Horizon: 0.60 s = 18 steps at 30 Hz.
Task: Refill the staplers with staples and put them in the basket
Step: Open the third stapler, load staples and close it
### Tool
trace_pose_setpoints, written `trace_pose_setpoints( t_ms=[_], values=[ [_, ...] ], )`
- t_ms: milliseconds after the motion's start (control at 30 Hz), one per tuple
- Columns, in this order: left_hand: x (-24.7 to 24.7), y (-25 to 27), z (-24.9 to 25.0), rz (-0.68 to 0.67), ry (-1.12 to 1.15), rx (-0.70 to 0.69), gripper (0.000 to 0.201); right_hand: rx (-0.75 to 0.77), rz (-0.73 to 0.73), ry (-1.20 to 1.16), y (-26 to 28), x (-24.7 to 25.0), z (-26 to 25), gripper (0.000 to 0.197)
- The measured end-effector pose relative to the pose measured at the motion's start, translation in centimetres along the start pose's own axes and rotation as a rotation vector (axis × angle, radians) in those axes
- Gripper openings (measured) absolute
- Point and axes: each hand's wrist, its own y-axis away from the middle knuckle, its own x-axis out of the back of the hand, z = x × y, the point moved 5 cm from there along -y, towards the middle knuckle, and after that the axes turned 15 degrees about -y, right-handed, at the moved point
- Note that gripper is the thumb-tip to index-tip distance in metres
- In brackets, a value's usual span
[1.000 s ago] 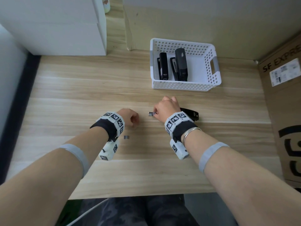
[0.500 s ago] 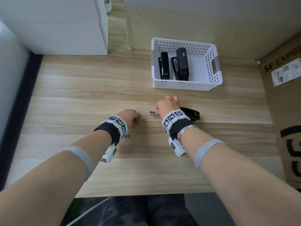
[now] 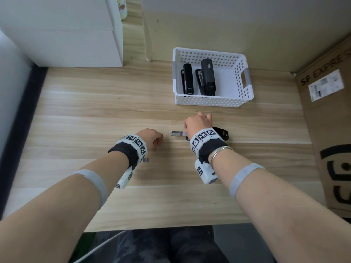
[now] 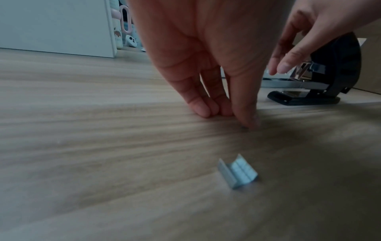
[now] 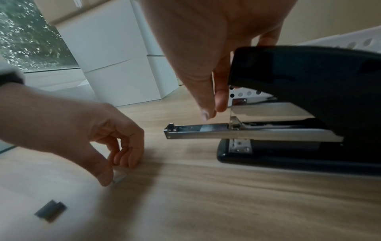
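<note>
A black stapler (image 3: 221,132) (image 5: 299,73) stands on the wooden table (image 3: 95,111), cover raised, metal staple tray (image 3: 177,133) (image 5: 206,130) pulled out to the left. My right hand (image 3: 199,120) (image 5: 212,107) hangs over it. Its thumb and forefinger tips meet above the tray by the cover's front edge; I see nothing between them. My left hand (image 3: 153,139) (image 5: 115,166) pinches a short staple strip (image 5: 119,177) down on the table. Another staple strip (image 4: 237,172) (image 3: 145,160) lies loose near that wrist. Two black staplers (image 3: 197,78) lie in the white basket (image 3: 245,88).
A white cabinet (image 3: 66,35) stands at the back left. A brown cardboard box (image 3: 330,120) lines the right side. The basket sits just beyond the right hand.
The right hand drew back from the tray's left tip toward the stapler body, and the staple piece it held is no longer in its fingers. The left hand stayed nearly in place.
</note>
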Motion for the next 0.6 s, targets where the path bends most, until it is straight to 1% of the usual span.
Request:
trace_pose_setpoints(
  t_ms=[133,233,300,400,433,500,600],
  values=[
    [-0.2,-0.1,0.4,0.021,0.008,-0.011,0.028,0.017,0.022,-0.014,0.0,0.0,0.2,0.017],
    [-0.1,-0.2,0.2,0.065,0.086,0.007,0.025,0.053,0.03,-0.044,0.2,-0.1,0.2,0.015],
    [0.4,-0.2,0.2,0.143,0.185,0.029,0.021,0.089,0.026,-0.093,0.3,0.0,0.0,0.014],
    [1.6,-0.1,0.2,0.328,0.431,0.062,0.01,0.159,0.028,-0.185,0.4,0.3,-0.6,0.017],
    [1.9,-0.3,0.2,0.362,0.506,0.064,0.011,0.175,0.028,-0.2,0.4,0.3,-0.9,0.019],
    [2.3,-0.8,0.3,0.376,0.622,0.047,0.015,0.176,0.03,-0.23,0.3,0.3,-1.2,0.024],
    [2.9,-1.3,0.8,0.395,0.753,-0.007,0.033,0.144,0.029,-0.294,0.2,0.6,-1.3,0.029]
  ],
)
